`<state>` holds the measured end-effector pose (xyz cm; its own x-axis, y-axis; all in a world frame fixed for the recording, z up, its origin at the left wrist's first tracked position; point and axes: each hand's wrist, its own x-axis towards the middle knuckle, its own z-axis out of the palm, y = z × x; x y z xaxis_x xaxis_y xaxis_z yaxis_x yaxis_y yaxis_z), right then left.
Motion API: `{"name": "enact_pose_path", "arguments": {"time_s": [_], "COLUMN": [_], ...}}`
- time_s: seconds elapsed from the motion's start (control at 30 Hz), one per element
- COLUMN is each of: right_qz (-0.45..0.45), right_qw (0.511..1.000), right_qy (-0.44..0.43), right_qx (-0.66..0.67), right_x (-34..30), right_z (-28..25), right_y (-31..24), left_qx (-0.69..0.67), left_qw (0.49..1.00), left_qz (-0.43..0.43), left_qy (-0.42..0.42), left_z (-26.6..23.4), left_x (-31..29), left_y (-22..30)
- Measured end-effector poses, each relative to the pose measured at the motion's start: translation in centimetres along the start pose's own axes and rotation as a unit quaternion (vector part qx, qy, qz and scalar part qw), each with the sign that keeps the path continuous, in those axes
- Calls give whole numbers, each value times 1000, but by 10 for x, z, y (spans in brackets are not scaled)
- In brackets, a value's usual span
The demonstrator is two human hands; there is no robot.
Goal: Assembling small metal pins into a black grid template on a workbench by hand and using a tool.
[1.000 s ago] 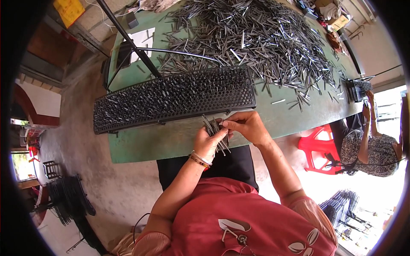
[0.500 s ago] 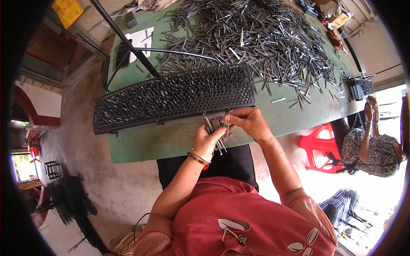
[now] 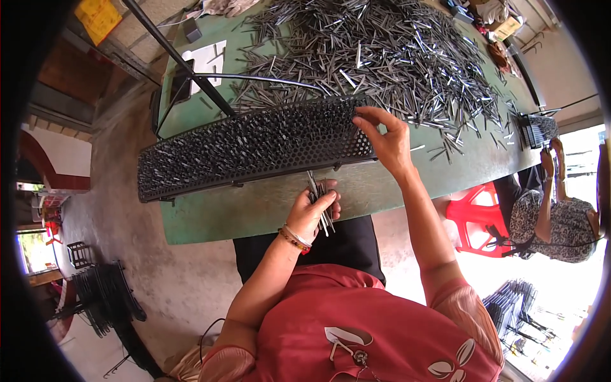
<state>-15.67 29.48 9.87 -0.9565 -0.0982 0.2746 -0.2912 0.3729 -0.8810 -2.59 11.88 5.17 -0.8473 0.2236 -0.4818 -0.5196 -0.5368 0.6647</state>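
My left hand is closed around a bundle of thin grey metal strips, just in front of the table's near edge. Their ends stick out above and below the fingers. My right hand reaches over the right end of a long black perforated rack, thumb and forefinger pinched at its far edge. Whatever sits in that pinch is too small to make out. Dark upright pieces fill most of the rack's holes; toward the right end many holes stand bare.
Behind the rack a big heap of loose dark strips covers the green table. A black rod slants up from the rack. White paper lies back left. At right, another person works beside a red stool.
My right hand has moved from the bundle up and to the right, onto the rack's far right corner. My left hand still holds the strips and has dropped very slightly.
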Motion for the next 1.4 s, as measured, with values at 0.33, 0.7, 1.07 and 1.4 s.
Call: {"name": "enact_pose_path", "arguments": {"time_s": [0.33,0.7,1.07,1.4], "right_qz": [-86,-60,-108,-247], "right_qw": [996,997,994,957], "right_qy": [-8,-16,-35,-32], "right_qx": [8,53,8,-149], "right_x": [11,11,14,5], "right_z": [3,5,5,7], "right_y": [28,34,39,33], "left_qx": [494,349,9,55], "left_qw": [743,863,998,997], "left_qz": [439,346,-17,-13], "left_qy": [108,119,-54,-54], "left_z": [-69,-75,-19,-11], "left_x": [14,13,-29,-28], "left_y": [-5,-13,12,7]}}
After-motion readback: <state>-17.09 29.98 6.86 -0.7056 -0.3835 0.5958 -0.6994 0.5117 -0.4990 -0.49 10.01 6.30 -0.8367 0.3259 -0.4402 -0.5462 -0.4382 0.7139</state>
